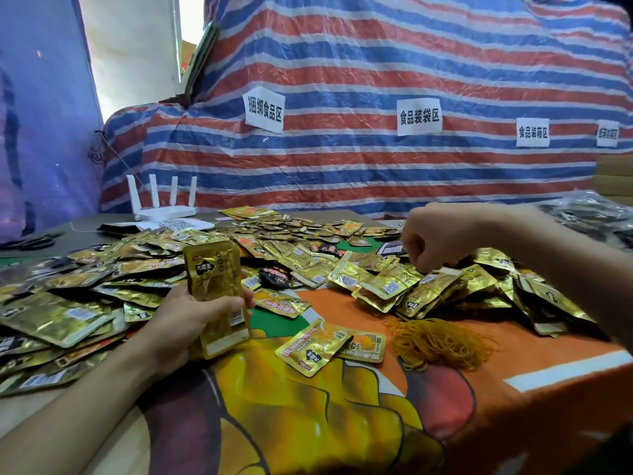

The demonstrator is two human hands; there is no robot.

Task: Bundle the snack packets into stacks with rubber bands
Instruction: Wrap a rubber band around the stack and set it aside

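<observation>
My left hand [185, 313] grips an upright stack of gold snack packets [215, 289] at the table's left centre. Farther right, my right hand [431, 241] reaches down into a heap of loose gold packets [387, 282], its fingers curled; whether they pinch a packet is hidden. A pile of tan rubber bands [438, 342] lies on the cloth below that hand. Two loose packets [329, 342] lie flat in the middle. More gold packets [75, 303] cover the left side, and a few black packets [274, 275] are mixed in.
A white router [164, 204] with antennas stands at the back left. A striped tarp [342, 149] with paper labels rises behind the table. Dark plastic bags [596, 217] lie at the far right. The orange printed tablecloth [376, 423] shows in front.
</observation>
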